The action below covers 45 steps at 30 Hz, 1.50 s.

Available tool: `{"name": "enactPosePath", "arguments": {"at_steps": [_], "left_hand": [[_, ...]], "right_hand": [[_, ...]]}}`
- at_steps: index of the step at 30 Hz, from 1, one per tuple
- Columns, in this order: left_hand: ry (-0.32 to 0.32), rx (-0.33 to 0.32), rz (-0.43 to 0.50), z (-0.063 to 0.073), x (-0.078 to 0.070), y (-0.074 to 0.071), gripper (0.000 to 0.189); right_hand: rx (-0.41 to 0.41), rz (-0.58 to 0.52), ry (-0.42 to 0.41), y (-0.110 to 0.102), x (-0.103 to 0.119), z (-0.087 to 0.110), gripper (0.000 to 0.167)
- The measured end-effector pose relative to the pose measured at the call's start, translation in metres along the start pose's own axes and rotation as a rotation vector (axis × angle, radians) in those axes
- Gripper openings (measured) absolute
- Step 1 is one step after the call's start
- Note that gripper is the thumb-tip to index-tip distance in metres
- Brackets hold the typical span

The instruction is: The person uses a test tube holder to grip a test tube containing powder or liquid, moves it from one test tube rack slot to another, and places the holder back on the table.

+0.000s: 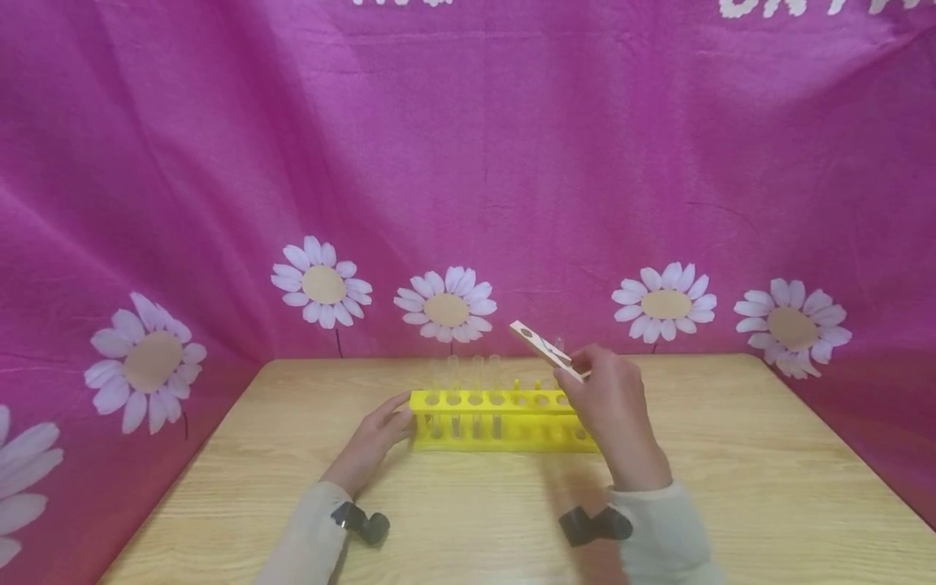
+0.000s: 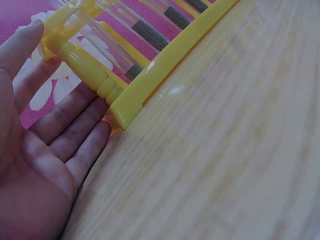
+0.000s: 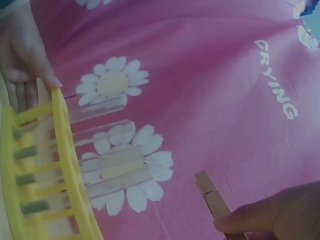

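A yellow test tube rack [image 1: 457,445] stands on the wooden table. Several clear test tubes [image 1: 495,374] fill its left holes, with dark grey-green contents [image 2: 150,34] at their bottoms. My left hand [image 1: 376,439] holds the rack's left end; in the left wrist view the thumb lies at the upper plate and the other fingers reach behind the end post [image 2: 85,67]. Above the rack's right end, my right hand [image 1: 610,414] pinches a wooden test tube clamp [image 1: 537,345] by its near end. The clamp tilts up to the left, and this hand hides part of the rack.
The light wooden table [image 1: 475,520] reaches back to a magenta cloth [image 1: 512,162] printed with white daisies. Faint glass [image 1: 559,343] shows behind the clamp near the rack's right end. Small yellow pegs [image 1: 538,384] rise along the back of the rack.
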<state>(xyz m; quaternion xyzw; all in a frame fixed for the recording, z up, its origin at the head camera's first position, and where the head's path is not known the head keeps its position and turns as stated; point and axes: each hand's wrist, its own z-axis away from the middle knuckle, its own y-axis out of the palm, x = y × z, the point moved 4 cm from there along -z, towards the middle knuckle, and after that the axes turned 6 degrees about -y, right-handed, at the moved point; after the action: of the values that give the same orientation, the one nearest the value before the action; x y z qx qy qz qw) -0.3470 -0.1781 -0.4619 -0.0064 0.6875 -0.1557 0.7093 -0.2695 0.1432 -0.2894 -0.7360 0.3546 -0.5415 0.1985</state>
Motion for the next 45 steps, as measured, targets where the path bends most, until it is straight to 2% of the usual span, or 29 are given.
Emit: {"name": "enactPosePath", "arguments": {"at_steps": [6, 14, 21, 31, 45], "left_hand": [[0.009, -0.001, 0.013, 0.000, 0.002, 0.001, 0.061], [0.009, 0.001, 0.010, 0.001, 0.000, 0.001, 0.062], [0.010, -0.017, -0.020, 0.005, -0.007, 0.000, 0.061], [-0.010, -0.012, 0.018, 0.002, -0.003, 0.001, 0.064], [-0.007, -0.011, 0.030, 0.001, -0.001, 0.002, 0.064]], "right_hand": [[-0.007, 0.003, -0.016, 0.010, 0.003, 0.002, 0.021], [-0.012, 0.098, -0.085, 0.022, 0.007, 0.004, 0.017], [-0.012, 0.099, -0.119, 0.026, 0.005, 0.004, 0.016], [-0.063, 0.096, -0.195, 0.032, 0.006, 0.005, 0.014], [-0.054, 0.080, -0.181, 0.036, 0.005, 0.007, 0.011]]}}
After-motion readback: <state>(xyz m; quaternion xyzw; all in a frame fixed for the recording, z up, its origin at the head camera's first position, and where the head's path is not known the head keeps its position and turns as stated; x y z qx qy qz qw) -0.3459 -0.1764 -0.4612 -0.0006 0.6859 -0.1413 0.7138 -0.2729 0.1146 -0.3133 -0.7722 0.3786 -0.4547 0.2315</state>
